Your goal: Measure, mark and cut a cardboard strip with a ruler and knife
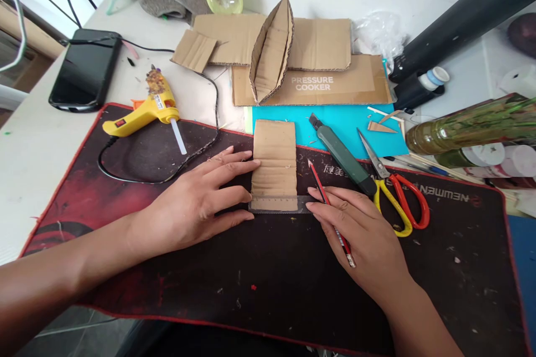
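Observation:
A small rectangular cardboard piece (274,162) with crease lines lies on the dark mat. Across its near end rests a clear ruler (276,204). My left hand (201,195) is spread flat at the left side, its fingertips touching the cardboard's edge and the thumb by the ruler's left end. Between the fingers of my right hand (355,228) is a red and black pencil (319,181), point toward the cardboard. The thumb and fingertips of that hand also touch the ruler's right end.
A yellow glue gun (144,111) and a phone (86,70) lie left. Right are a green utility knife (343,153) and scissors (391,184). Behind, a leaf-shaped cardboard form (272,50) stands by flat cardboard (360,81) on blue sheet (355,136). Bottles (460,128) line the right.

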Available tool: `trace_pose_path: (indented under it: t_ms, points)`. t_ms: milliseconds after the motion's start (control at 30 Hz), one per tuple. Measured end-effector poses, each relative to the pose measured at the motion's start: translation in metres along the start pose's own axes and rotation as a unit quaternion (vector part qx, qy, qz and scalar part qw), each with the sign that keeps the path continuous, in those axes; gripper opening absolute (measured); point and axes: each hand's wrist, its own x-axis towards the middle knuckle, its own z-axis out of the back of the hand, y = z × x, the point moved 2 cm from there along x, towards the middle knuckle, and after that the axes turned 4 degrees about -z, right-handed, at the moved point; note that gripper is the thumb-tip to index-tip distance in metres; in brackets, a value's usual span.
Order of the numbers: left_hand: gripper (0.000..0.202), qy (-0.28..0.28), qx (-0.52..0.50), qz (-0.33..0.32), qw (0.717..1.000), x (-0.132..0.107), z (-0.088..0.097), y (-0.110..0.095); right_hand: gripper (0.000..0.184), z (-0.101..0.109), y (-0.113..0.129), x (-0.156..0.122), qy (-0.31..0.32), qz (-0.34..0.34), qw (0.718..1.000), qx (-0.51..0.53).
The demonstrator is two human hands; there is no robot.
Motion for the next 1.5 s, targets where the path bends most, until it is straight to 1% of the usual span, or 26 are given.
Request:
trace_pose_path:
  t_ms: [267, 433, 767, 1033, 1267, 1500]
  points:
    - [0.013, -0.009, -0.016, 0.009, 1.000, -0.0002, -0.0008, 0.0011, 0.024, 0.0006, 0.0027, -0.0011, -0.001, -0.009, 1.000, 0.006]
    - [0.014, -0.005, -0.007, 0.005, 1.000, -0.0005, -0.0013, 0.0005, 0.028, -0.0007, 0.0021, -0.0017, -0.006, -0.018, 1.000, 0.005]
    - [0.016, -0.004, -0.012, 0.014, 1.000, -0.0001, -0.0012, 0.0020, 0.027, -0.0008, 0.0036, -0.0011, -0.011, -0.017, 1.000, 0.000]
    - [0.024, -0.010, -0.002, 0.010, 1.000, 0.0002, -0.0015, 0.0005, 0.027, -0.0011, 0.0035, -0.0013, -0.008, -0.002, 1.000, -0.007]
    - [0.020, -0.007, -0.003, 0.007, 1.000, 0.0003, -0.0017, 0.0003, 0.028, -0.0012, 0.0031, -0.0007, -0.004, -0.002, 1.000, -0.004]
    - [0.020, -0.004, -0.003, 0.008, 1.000, 0.0011, -0.0004, -0.0009, 0.026, -0.0013, 0.0029, -0.0013, -0.001, 0.000, 1.000, -0.004]
